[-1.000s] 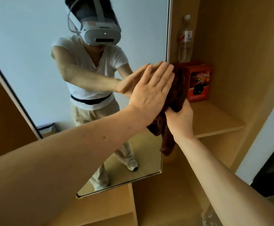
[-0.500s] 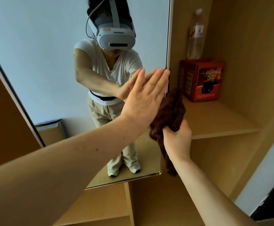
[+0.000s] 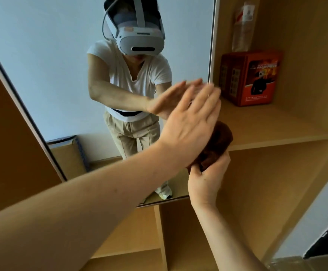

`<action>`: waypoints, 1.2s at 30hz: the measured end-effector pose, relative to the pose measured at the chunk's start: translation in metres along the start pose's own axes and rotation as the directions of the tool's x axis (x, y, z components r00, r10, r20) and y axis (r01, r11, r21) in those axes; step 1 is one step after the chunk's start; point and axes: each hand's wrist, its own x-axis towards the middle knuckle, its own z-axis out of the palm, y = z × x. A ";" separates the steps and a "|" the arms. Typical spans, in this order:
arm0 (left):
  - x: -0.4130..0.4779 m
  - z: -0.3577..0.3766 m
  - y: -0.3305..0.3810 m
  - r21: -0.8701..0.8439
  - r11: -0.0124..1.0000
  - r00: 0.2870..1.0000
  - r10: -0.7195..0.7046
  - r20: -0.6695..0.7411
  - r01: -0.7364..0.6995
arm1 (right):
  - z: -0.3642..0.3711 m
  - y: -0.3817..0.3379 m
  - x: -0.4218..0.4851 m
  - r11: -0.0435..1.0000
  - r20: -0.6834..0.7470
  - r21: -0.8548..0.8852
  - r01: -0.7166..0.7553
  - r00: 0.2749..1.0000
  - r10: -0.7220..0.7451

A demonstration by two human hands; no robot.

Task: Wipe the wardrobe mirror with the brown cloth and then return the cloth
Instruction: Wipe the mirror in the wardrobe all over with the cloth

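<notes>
I press my left hand [image 3: 188, 122], fingers spread flat, near the mirror [image 3: 51, 75]'s right edge to steady the door, while my right hand [image 3: 208, 178] grips the bunched cloth [image 3: 218, 145] from below, beside the shelf [image 3: 276, 132], probably so it can rub the glass.

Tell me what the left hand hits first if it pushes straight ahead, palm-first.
The left hand is open, palm toward the mirror near its right edge, so it would most likely meet the glass first. Depth is unclear; it may already touch.
</notes>
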 end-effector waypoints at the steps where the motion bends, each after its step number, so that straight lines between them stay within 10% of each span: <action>1: -0.012 0.006 0.008 -0.030 0.997 0.997 0.074 0.001 -0.074 | -0.001 0.002 -0.002 1.000 -0.008 0.000 0.007 1.000 -0.007; 8: -0.057 0.041 0.028 -0.284 0.959 0.990 0.046 0.136 -0.006 | -0.004 0.022 -0.021 0.999 -0.079 -0.050 -0.018 0.997 0.014; 12: -0.076 0.051 0.041 -0.517 0.784 0.935 -0.233 0.267 0.343 | -0.006 0.029 -0.026 0.998 -0.077 -0.045 -0.041 0.996 0.037; 17: -0.102 0.073 0.065 -0.536 0.157 0.551 -0.390 0.738 0.829 | -0.025 0.059 -0.039 0.964 0.057 0.103 -0.244 0.969 0.239; 23: -0.146 0.117 0.070 -0.165 -0.473 0.086 -0.186 0.979 0.866 | -0.031 0.080 -0.038 0.908 0.088 0.089 -0.410 0.911 0.403; 28: -0.179 0.138 0.054 -0.020 -0.777 -0.092 -0.100 0.991 0.629 | -0.016 0.090 -0.070 0.626 0.117 0.164 -0.762 0.645 0.755; 31: -0.199 0.145 0.036 0.011 -0.803 -0.135 -0.087 0.987 0.595 | 0.018 0.082 -0.106 0.343 0.278 0.257 -0.903 0.409 0.869; 36: -0.238 0.148 0.010 0.116 -0.778 -0.233 -0.040 0.972 0.618 | 0.040 0.076 -0.118 0.199 0.344 0.311 -0.929 0.305 0.888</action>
